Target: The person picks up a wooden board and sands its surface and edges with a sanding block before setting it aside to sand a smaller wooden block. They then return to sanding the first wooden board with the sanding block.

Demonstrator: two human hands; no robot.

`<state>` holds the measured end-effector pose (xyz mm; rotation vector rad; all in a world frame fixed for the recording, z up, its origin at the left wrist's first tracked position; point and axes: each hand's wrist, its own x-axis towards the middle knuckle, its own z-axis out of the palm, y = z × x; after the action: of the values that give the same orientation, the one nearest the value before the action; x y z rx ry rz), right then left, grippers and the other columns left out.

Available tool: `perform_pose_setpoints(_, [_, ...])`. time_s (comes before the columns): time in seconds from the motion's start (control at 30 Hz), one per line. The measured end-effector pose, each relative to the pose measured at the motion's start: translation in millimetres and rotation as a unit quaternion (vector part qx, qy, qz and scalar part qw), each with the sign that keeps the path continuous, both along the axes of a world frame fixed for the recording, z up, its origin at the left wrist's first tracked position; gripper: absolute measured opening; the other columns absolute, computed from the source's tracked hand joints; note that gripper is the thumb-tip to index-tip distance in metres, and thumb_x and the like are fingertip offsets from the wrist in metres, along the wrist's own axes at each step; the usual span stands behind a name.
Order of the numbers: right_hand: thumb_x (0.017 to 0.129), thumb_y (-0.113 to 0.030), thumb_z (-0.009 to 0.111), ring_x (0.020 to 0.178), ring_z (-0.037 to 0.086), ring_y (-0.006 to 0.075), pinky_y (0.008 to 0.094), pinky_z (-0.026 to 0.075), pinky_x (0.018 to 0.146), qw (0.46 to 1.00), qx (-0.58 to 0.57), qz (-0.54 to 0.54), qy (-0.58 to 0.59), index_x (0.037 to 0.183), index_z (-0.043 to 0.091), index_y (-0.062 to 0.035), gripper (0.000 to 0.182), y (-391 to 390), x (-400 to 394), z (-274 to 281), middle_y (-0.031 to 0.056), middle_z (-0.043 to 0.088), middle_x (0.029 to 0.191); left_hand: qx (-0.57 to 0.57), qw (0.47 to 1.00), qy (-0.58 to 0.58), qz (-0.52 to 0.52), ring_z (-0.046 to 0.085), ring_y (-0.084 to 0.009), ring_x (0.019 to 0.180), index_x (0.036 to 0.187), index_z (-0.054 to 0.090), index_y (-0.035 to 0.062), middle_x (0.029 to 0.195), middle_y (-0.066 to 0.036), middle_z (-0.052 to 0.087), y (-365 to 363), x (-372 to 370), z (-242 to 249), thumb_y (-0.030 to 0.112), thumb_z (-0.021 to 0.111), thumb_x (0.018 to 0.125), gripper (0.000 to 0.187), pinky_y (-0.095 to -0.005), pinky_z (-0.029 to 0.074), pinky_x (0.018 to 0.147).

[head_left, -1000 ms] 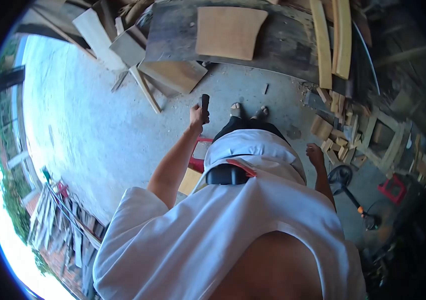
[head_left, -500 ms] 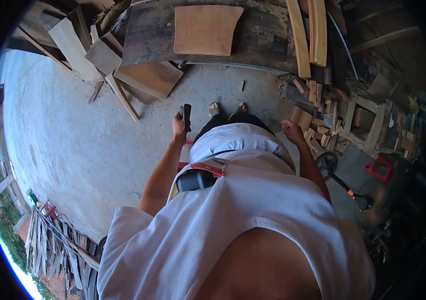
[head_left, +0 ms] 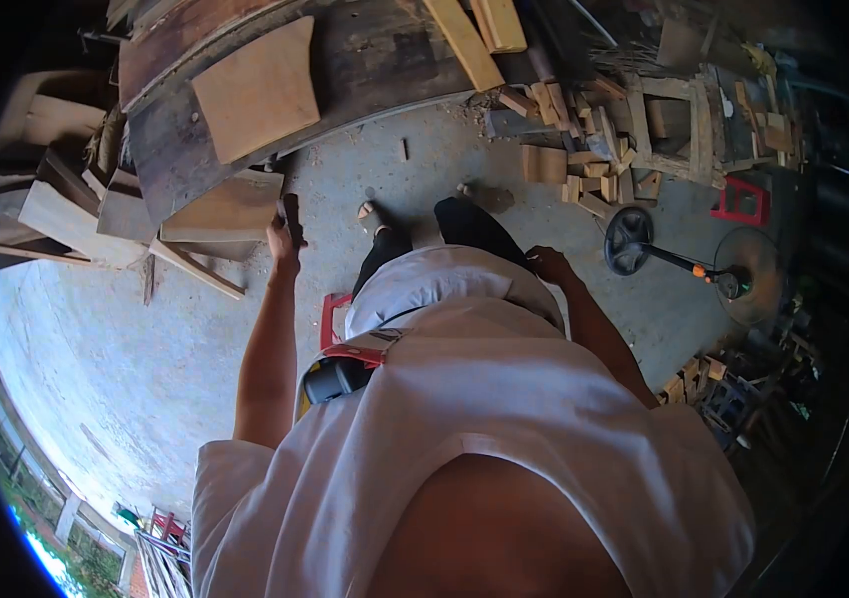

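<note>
My left hand (head_left: pixel 285 245) is closed around a dark, narrow, block-like tool (head_left: pixel 292 214), whose exact kind I cannot make out. It hangs out to the left, close to the near edge of a dark wooden workbench (head_left: pixel 375 85) and some leaning boards (head_left: pixel 235 211). On the bench lies a flat, light-brown wooden panel (head_left: pixel 257 92) with a curved side. My right hand (head_left: pixel 547 265) is by my right thigh, its fingers curled in, with nothing visible in them.
A red plastic stool (head_left: pixel 333 317) stands beside my left leg. To the right are a pedestal fan (head_left: pixel 699 269), a second red stool (head_left: pixel 743 202) and a heap of wood offcuts (head_left: pixel 599 169). Long yellowish beams (head_left: pixel 464 45) lie on the bench's right part.
My view has turned, and the bench and panel now sit further left. My legs have moved apart in a step. My right hand has come closer to my thigh; the left still holds the dark tool.
</note>
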<state>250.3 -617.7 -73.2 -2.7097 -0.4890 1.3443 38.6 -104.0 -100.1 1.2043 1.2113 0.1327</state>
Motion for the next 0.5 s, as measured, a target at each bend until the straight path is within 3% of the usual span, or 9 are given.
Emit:
perform_pose_setpoints(0.07, [0.089, -0.029, 0.060, 0.111, 0.063, 0.0363, 0.0443, 0.050, 0.096, 1.000, 0.007, 0.018, 0.019, 0.117, 0.067, -0.0137, 0.032, -16, 16, -4, 0.0149, 0.064, 0.124, -0.025, 0.999, -0.025, 0.040, 0.047, -0.0088, 0.048, 0.120, 0.060, 0.0070, 0.065, 0.002, 0.049, 0, 11, -3, 0.010, 0.048, 0.090, 0.033, -0.0258, 0.040, 0.040])
perform_pose_setpoints(0.13, [0.088, -0.030, 0.061, 0.110, 0.064, 0.0356, 0.0445, 0.050, 0.095, 1.000, 0.016, 0.013, -0.006, 0.115, 0.068, -0.0140, 0.032, -24, 37, -10, 0.0146, 0.067, 0.119, 0.012, 0.999, -0.025, -0.019, 0.047, -0.0082, 0.049, 0.119, 0.061, 0.0076, 0.066, 0.002, 0.049, -10, 21, 1, 0.010, 0.049, 0.090, 0.031, -0.0254, 0.041, 0.041])
perform_pose_setpoints(0.2, [0.089, -0.025, 0.060, 0.105, 0.066, 0.0334, 0.0433, 0.052, 0.090, 0.997, 0.059, 0.024, -0.041, 0.114, 0.068, -0.0110, 0.030, -20, 66, 3, 0.0154, 0.070, 0.110, 0.006, 1.000, -0.006, 0.010, 0.046, -0.0079, 0.048, 0.120, 0.061, 0.0083, 0.065, 0.003, 0.048, -32, 33, 10, 0.011, 0.049, 0.090, 0.032, -0.0249, 0.040, 0.041])
perform_pose_setpoints(0.27, [0.089, -0.024, 0.060, 0.105, 0.066, 0.0332, 0.0427, 0.052, 0.090, 0.997, 0.071, -0.032, -0.029, 0.114, 0.068, -0.0101, 0.029, -13, 99, 22, 0.0155, 0.070, 0.112, 0.005, 1.000, -0.020, 0.023, 0.045, -0.0079, 0.045, 0.119, 0.061, 0.0089, 0.061, 0.004, 0.046, -59, 36, 3, 0.011, 0.049, 0.090, 0.032, -0.0249, 0.038, 0.039])
perform_pose_setpoints(0.37, [0.089, -0.024, 0.059, 0.104, 0.067, 0.0331, 0.0419, 0.052, 0.090, 0.987, 0.151, 0.011, -0.046, 0.114, 0.067, -0.0090, 0.030, -38, 154, 4, 0.0155, 0.070, 0.111, 0.029, 0.999, 0.008, 0.033, 0.044, -0.0081, 0.044, 0.118, 0.062, 0.0088, 0.060, 0.003, 0.045, -121, 42, -3, 0.014, 0.051, 0.092, 0.028, -0.0252, 0.038, 0.039])
perform_pose_setpoints(0.5, [0.090, -0.026, 0.058, 0.107, 0.066, 0.0337, 0.0429, 0.051, 0.092, 0.992, 0.117, 0.032, -0.037, 0.114, 0.068, -0.0115, 0.029, -84, 222, -14, 0.0148, 0.070, 0.114, -0.035, 0.984, 0.025, 0.173, 0.043, -0.0099, 0.042, 0.116, 0.063, 0.0075, 0.058, 0.002, 0.045, -221, 57, -24, 0.020, 0.051, 0.097, 0.025, -0.0270, 0.035, 0.037])
